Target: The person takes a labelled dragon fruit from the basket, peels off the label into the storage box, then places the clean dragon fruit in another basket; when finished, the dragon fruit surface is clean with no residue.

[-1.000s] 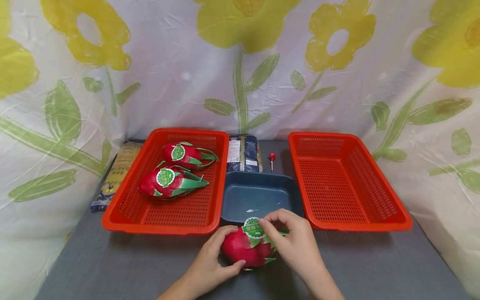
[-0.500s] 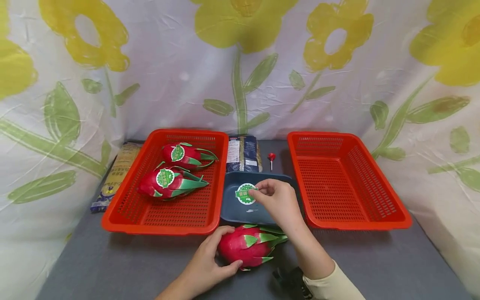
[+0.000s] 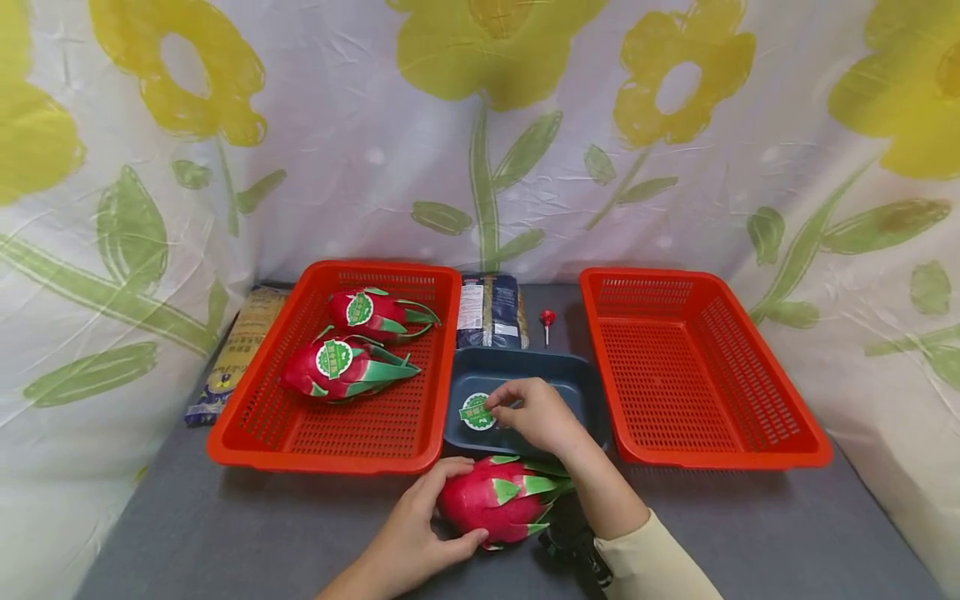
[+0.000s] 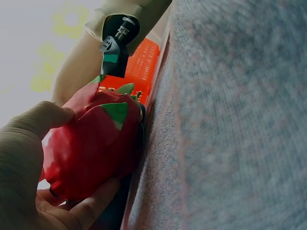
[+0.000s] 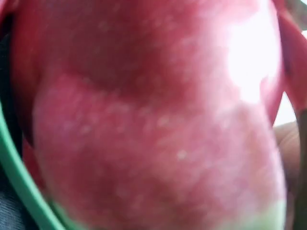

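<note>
On the table's near side my left hand (image 3: pixel 420 525) grips a red dragon fruit (image 3: pixel 480 504) with green scales, its leafy end toward the right. The left wrist view shows the thumb and fingers around the fruit's (image 4: pixel 91 148) blunt end. My right hand (image 3: pixel 538 418) pinches the right edge of a round green-and-white sticker (image 3: pixel 475 412) over the dark blue tray (image 3: pixel 555 382). In the right wrist view the blurred skin of the dragon fruit (image 5: pixel 148 124) fills most of the frame; the pinching fingertips are out of sight there.
A red basket (image 3: pixel 322 460) on the left holds two stickered dragon fruits (image 3: pixel 306 371). Another red basket (image 3: pixel 727 458) stands right of the tray. Behind the tray lie a bagged package (image 3: pixel 491 312) and a red lollipop (image 3: pixel 547 317). A yellow-blue packet (image 3: pixel 236 350) lies far left.
My right hand has peeled the sticker off the dragon fruit and carried it over the tray, then lower and slightly left. My left hand stays on the fruit, which has turned a little.
</note>
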Demonstrator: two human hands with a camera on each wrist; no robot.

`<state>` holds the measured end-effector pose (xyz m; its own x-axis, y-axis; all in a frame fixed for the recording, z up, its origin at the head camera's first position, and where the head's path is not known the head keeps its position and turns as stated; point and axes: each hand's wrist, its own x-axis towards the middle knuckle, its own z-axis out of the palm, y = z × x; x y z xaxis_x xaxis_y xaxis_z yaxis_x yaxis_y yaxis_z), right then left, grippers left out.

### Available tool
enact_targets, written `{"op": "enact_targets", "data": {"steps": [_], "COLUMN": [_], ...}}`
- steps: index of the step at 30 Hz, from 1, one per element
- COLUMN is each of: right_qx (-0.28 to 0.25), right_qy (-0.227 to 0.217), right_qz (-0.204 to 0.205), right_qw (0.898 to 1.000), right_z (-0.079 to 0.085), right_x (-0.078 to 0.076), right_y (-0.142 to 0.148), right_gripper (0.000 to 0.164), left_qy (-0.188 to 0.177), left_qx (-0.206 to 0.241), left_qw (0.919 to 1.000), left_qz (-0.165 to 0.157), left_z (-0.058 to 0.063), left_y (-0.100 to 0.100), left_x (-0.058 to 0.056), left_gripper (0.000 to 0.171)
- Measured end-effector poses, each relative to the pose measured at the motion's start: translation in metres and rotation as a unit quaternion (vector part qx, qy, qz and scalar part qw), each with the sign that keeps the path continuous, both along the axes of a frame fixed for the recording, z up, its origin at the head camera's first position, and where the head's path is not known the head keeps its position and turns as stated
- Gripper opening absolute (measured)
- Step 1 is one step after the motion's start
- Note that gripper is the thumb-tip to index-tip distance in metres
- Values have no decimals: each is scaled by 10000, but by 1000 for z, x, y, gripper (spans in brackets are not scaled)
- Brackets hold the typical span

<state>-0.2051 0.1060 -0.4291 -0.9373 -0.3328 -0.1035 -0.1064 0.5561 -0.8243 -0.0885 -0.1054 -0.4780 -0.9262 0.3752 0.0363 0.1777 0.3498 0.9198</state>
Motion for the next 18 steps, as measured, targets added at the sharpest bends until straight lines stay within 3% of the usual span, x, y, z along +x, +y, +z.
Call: {"op": "enact_targets", "data": {"steps": [7, 13, 18], "right_qx": [444, 858, 1276], "right_qy": [-77, 176, 23], "right_qz": [953, 1908, 2194], "right_qw": [9944, 9777, 9673], "right_z": [-16, -22, -21], "right_x": [-5, -6, -5], "right_y": [-2, -5, -7], "right_gripper": [25, 30, 31], "left_qy": [36, 7, 5], "left_qx": [25, 61, 59], "left_qw": [10000, 10000, 10000], "left_qz": [34, 6, -26], "left_z": [-2, -2, -2], "left_y": [0, 0, 0], "left_x": [0, 0, 0], "left_gripper": [71, 71, 70]}}
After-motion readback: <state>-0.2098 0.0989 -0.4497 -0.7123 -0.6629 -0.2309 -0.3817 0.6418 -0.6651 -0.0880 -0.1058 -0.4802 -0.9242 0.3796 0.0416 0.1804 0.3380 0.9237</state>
